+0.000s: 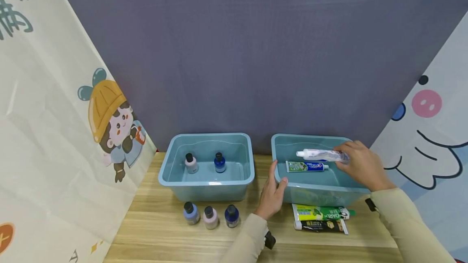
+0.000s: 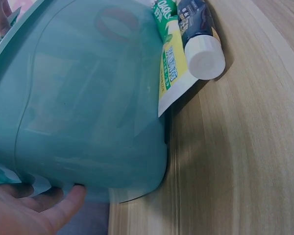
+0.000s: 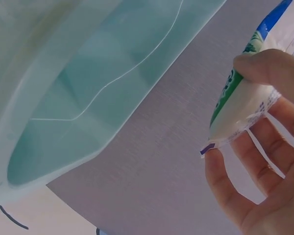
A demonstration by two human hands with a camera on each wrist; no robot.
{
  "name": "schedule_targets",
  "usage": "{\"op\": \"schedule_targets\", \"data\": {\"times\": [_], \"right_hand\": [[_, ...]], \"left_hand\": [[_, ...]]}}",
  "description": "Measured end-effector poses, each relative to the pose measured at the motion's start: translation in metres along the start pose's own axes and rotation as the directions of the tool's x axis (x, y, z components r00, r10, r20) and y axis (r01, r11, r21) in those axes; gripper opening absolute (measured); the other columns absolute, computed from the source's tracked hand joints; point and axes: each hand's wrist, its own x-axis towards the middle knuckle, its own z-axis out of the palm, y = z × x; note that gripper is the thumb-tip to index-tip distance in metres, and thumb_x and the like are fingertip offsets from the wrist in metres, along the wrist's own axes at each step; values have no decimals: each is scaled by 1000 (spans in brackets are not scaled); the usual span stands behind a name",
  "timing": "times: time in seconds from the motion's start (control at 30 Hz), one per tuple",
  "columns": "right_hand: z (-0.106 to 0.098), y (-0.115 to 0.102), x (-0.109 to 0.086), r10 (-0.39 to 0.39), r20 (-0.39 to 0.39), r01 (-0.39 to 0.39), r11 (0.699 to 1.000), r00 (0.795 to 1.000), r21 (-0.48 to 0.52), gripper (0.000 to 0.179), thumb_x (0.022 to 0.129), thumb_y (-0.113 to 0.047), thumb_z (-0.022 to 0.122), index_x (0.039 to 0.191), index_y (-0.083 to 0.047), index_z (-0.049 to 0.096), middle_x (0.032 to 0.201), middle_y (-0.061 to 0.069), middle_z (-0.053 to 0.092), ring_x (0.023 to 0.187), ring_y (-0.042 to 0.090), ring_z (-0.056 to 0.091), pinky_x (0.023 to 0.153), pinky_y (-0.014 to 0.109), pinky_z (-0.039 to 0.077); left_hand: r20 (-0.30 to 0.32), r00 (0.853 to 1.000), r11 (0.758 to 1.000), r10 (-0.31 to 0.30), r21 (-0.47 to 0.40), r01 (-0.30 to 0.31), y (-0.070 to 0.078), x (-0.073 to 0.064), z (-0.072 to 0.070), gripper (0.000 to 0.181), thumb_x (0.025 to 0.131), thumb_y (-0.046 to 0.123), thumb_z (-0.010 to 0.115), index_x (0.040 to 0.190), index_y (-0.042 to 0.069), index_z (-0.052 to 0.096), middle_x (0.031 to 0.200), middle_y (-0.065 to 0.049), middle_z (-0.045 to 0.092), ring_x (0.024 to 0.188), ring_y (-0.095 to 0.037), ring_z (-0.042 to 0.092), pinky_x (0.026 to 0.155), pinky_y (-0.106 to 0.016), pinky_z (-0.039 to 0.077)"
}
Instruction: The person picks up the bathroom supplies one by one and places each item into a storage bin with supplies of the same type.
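Observation:
Over the right blue bin (image 1: 314, 188), my right hand (image 1: 360, 163) holds a white toothpaste tube (image 1: 323, 155) by its flat end, the cap pointing left. The right wrist view shows thumb and fingers pinching the tube (image 3: 240, 105), with a green and blue edge on its far face. Extended fingers of my left hand (image 1: 271, 196) touch the bin's front left corner; the left wrist view has the fingertips (image 2: 73, 193) against its outer wall. Inside that bin lies a blue and green toothpaste tube (image 1: 307, 167). Another blue item is mostly hidden behind the held tube.
In front of the right bin lie a yellow-green toothpaste tube (image 1: 321, 212) and a black one (image 1: 321, 226). The left bin (image 1: 206, 192) holds a pink bottle (image 1: 191, 164) and a blue bottle (image 1: 219, 163). Three small bottles (image 1: 210, 218) stand before it on the wooden table (image 1: 157, 234).

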Motion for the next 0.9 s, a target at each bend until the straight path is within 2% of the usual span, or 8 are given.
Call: {"op": "schedule_targets", "data": {"times": [0.13, 0.23, 0.4, 0.63, 0.9], "right_hand": [[4, 2, 4, -7, -8, 7, 1000, 1000, 2, 39, 73, -15, 89, 108, -6, 75, 105, 15, 73, 85, 30, 62, 49, 40, 50], [7, 3, 7, -12, -4, 12, 1000, 1000, 4, 37, 73, -15, 89, 107, -7, 76, 105, 16, 74, 86, 32, 63, 51, 42, 51], [13, 5, 13, -13, 37, 13, 1000, 999, 7, 35, 75, -14, 88, 107, -6, 76, 105, 16, 74, 88, 33, 64, 57, 47, 54], [17, 7, 22, 11, 107, -12, 1000, 994, 11, 33, 78, -13, 86, 108, -7, 76, 108, 18, 73, 88, 33, 64, 55, 44, 54], [24, 10, 29, 15, 167, -17, 1000, 986, 8, 34, 79, -15, 86, 111, -6, 76, 113, 19, 73, 98, 36, 64, 70, 55, 58]], "left_hand": [[-1, 1000, 1000, -3, -2, 3, 2, 0, 0, 62, 107, 51, 41, 158, 56, 5, 167, 4, 31, 141, -33, 49, 108, -58, 44], [-2, 1000, 1000, -5, -2, 5, 3, -1, -1, 63, 108, 49, 42, 158, 56, 5, 167, 3, 32, 140, -34, 50, 107, -59, 45], [-2, 1000, 1000, -12, -3, 12, 2, -1, 0, 64, 108, 46, 43, 158, 56, 5, 168, 3, 31, 143, -33, 47, 110, -59, 43], [-1, 1000, 1000, -11, -10, 11, 1, 0, 0, 64, 109, 43, 43, 160, 53, 6, 168, 3, 29, 144, -33, 46, 111, -60, 41], [1, 1000, 1000, -9, -8, 9, -1, 0, 1, 62, 107, 52, 40, 158, 56, 4, 168, 4, 30, 144, -31, 46, 112, -58, 41]]}}
